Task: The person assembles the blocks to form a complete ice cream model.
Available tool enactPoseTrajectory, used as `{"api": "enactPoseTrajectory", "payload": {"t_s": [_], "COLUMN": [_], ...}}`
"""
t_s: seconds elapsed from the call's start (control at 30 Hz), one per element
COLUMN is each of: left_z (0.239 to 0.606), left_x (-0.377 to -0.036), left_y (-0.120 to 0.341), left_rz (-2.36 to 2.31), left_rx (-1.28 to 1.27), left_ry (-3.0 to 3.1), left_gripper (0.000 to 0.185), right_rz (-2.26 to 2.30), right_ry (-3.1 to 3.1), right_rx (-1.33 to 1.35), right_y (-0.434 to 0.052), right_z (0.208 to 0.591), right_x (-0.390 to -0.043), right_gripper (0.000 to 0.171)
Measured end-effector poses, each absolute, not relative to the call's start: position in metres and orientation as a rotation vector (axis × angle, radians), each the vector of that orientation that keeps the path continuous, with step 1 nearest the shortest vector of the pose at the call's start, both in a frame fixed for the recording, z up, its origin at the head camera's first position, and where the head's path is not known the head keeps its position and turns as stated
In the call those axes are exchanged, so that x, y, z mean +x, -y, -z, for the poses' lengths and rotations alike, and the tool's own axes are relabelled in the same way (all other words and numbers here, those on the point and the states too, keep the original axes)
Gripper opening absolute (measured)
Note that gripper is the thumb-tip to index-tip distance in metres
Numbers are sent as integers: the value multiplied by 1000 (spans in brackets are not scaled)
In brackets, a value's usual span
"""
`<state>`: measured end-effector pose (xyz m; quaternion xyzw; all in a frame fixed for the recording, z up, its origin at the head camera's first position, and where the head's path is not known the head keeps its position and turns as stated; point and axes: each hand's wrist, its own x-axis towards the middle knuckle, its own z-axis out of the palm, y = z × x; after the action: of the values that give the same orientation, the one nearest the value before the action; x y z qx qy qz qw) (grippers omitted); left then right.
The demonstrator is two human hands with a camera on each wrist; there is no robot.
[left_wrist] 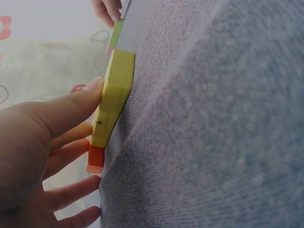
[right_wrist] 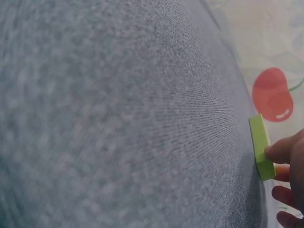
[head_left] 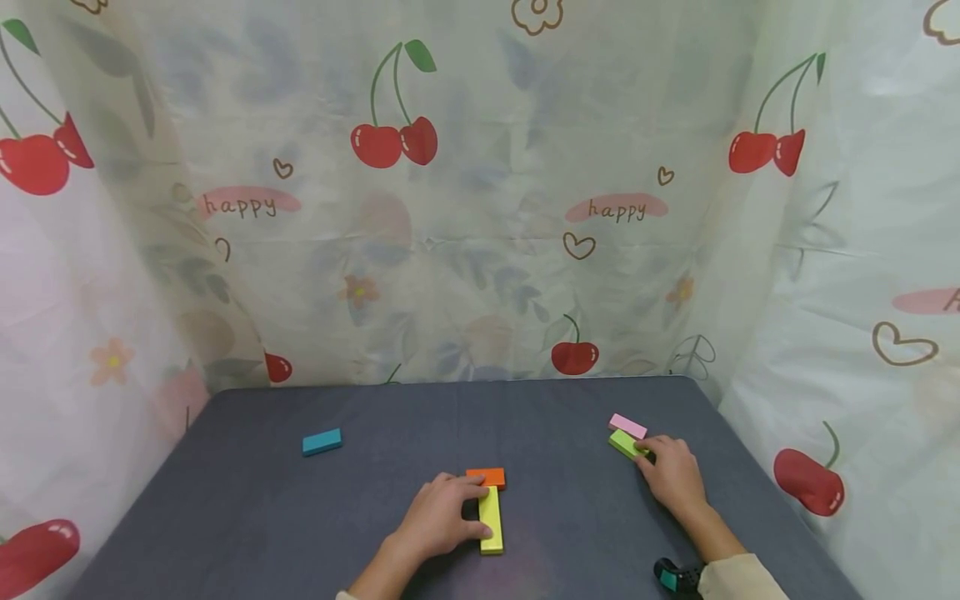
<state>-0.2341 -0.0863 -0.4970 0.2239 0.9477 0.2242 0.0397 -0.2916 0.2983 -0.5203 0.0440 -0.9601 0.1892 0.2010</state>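
On the dark grey tablecloth [head_left: 570,533] my left hand [head_left: 474,508] rests against the left side of a yellow block [head_left: 491,519]. Its thumb touches the block's long edge, and the fingers reach toward an orange block [head_left: 486,477] lying across the yellow block's far end. In the left wrist view the thumb presses the yellow block [left_wrist: 114,95], with the orange block [left_wrist: 95,159] beside the spread fingers of my left hand [left_wrist: 80,140]. My right hand [head_left: 647,454] touches the near end of a green block [head_left: 624,442]. One fingertip of that right hand [right_wrist: 285,175] meets the green block [right_wrist: 260,142].
A pink block [head_left: 627,426] lies just beyond the green one. A teal block [head_left: 322,442] sits alone at the left. Cherry-print curtains [head_left: 480,208] close off the back and both sides of the table. A black camera strap [head_left: 678,575] sits on my right wrist.
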Motion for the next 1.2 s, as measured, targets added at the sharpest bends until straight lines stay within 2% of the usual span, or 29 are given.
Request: {"api": "enactPoseTrajectory", "payload": {"t_s": [0.4, 1.2], "left_z": [497, 501], "left_x": [-234, -236], "left_y": [86, 87], "left_rz": [-705, -708], "left_rx": [689, 655], "left_ry": [-2910, -2896], "left_gripper": [56, 57], "right_rz": [-548, -655], "right_ry": [2708, 2602], "right_rx": [120, 277], "right_y": [-289, -249], "right_z": [519, 528], "right_x": [-292, -292], "right_gripper": [19, 17]}}
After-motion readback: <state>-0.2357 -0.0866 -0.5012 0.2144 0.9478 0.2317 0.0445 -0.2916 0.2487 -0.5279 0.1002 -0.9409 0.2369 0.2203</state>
